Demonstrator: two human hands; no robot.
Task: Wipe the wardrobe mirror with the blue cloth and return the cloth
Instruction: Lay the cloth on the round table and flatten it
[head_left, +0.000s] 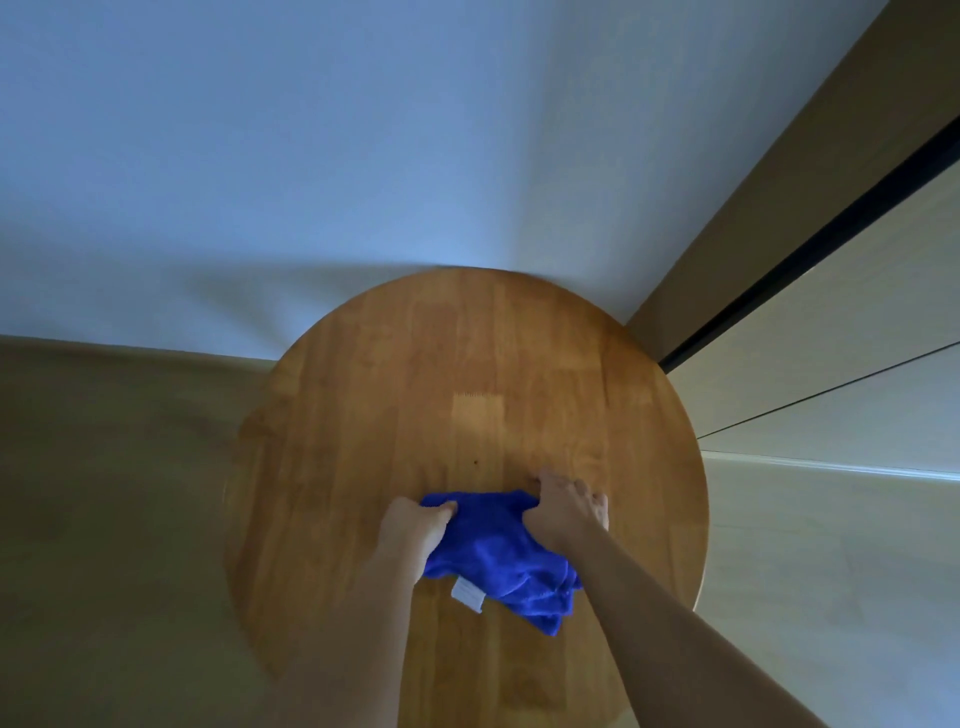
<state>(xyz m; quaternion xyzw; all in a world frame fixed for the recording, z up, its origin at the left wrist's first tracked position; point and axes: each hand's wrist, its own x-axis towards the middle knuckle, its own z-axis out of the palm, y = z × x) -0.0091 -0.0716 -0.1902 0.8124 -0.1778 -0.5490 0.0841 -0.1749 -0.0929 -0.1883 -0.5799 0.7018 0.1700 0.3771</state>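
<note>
The cloth (498, 558) lies bunched on the round table (467, 364) at about 6 o'clock, near the edge. The left hand (415, 535) pinches its 9 o'clock end; the right hand (566, 514) curls over the 3 o'clock end. A loose fold with the white tag (467, 594) hangs free, so a one-sided lift could let the bundle unroll or drag off the rim.

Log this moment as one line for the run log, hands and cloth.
left hand: grips blue cloth | right hand: grips cloth | cloth: bunched on round wooden table, white tag showing | mirror: not in view
</note>
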